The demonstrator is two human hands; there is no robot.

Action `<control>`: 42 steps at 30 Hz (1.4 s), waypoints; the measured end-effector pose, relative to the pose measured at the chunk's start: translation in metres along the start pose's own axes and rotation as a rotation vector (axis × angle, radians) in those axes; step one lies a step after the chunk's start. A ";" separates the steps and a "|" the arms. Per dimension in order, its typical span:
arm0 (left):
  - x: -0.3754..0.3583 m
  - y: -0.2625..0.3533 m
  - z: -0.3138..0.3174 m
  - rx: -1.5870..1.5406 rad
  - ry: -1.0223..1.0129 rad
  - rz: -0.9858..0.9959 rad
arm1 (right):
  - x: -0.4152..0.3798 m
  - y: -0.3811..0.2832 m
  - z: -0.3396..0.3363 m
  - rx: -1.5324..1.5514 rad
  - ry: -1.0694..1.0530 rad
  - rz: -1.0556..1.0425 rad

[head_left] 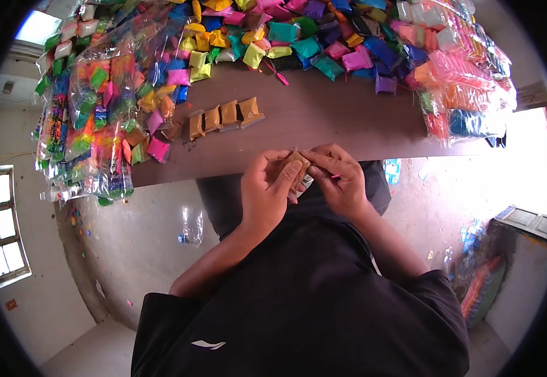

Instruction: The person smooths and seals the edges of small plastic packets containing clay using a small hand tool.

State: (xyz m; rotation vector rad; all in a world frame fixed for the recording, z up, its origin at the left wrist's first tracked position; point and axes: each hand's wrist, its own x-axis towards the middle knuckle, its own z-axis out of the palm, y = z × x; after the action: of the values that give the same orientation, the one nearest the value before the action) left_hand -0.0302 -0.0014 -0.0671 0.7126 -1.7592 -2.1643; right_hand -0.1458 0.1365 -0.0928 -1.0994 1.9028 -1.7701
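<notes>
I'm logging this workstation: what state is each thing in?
Left hand: gripping brown packet
Right hand: fingers at brown packet
Brown packet: held; sealed or open, unclear
Four brown packets: lined up on table
Coloured packets: heaped
Left bags: filled
Right bags: filled

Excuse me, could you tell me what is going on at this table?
Someone is holding a small brown packet in the left hand, just off the near edge of the table. The fingers of the right hand are at its upper end; whether they grip it is hard to tell. Four similar brown packets lie in a row on the tabletop. Beyond them is a pile of colourful packets, with clear plastic bags of goods at both sides.
</notes>
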 end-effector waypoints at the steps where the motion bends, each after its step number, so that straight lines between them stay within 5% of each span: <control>1: -0.001 0.000 0.003 -0.007 0.055 0.021 | 0.000 0.000 0.003 -0.031 0.046 -0.005; 7: -0.011 0.001 0.014 -0.258 0.049 0.099 | 0.002 0.004 0.009 0.003 0.149 -0.030; 16: -0.009 0.009 -0.010 -0.169 -0.086 0.074 | 0.005 0.001 -0.013 0.088 -0.085 -0.029; 23: -0.007 0.019 -0.014 -0.101 -0.127 0.021 | 0.002 0.003 -0.009 -0.025 -0.055 -0.090; 26: -0.003 0.018 -0.019 -0.066 -0.150 0.034 | 0.006 -0.020 -0.012 0.047 0.031 0.038; 28: -0.003 0.024 -0.020 0.042 -0.229 -0.052 | 0.016 -0.023 -0.023 -0.051 -0.164 -0.114; 31: -0.002 0.027 -0.023 0.084 -0.208 -0.066 | 0.025 -0.020 -0.028 -0.089 -0.292 -0.241; 42: 0.001 0.021 -0.024 0.002 -0.128 -0.179 | 0.024 -0.020 -0.018 -0.155 -0.215 -0.176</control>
State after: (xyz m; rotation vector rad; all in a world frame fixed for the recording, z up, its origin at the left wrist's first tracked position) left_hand -0.0206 -0.0268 -0.0502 0.7750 -1.8227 -2.3745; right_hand -0.1671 0.1333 -0.0644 -1.4891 1.8860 -1.5355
